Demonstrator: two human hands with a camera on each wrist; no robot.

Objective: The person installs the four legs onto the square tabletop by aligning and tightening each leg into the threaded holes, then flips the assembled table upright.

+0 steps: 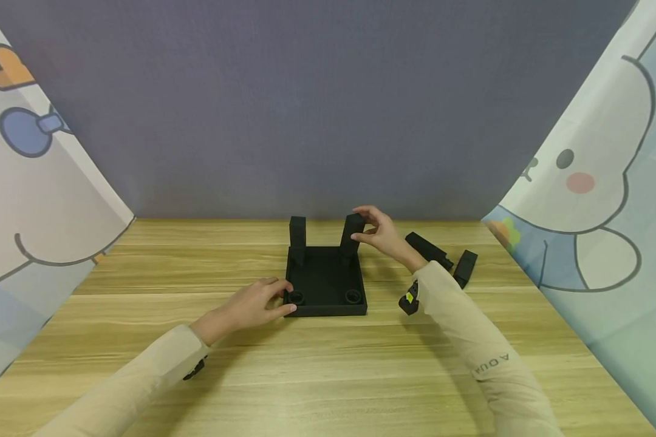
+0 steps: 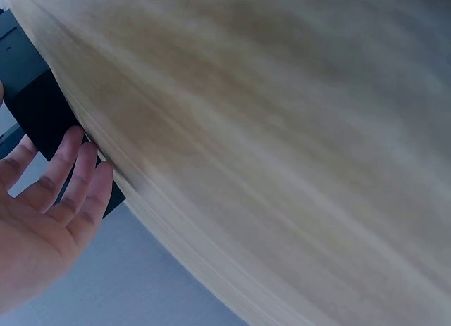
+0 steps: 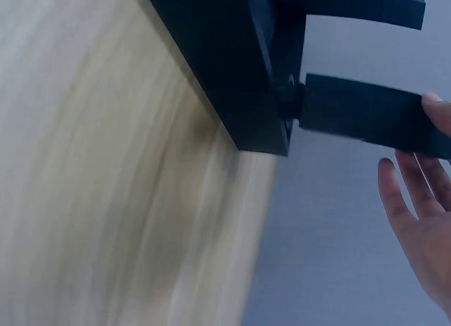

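Observation:
A shallow black square tray (image 1: 325,279) rests on the wooden table, with round ring sockets at its two front corners. My left hand (image 1: 258,301) holds its front left corner, thumb at the front edge and fingers along the left wall. At the back left corner a black block-shaped post (image 1: 297,233) stands upright. My right hand (image 1: 381,232) pinches the upper part of a second black post (image 1: 352,233) at the back right corner. This post leans slightly, and in the right wrist view a narrow neck shows between its lower end and the corner.
Two loose black posts lie right of the tray: one with a stepped end (image 1: 427,249), and another post (image 1: 465,267) close to the right sleeve. A grey panel (image 1: 306,109) rises behind the table (image 1: 328,376). Cartoon-printed cloths (image 1: 590,200) hang at both sides.

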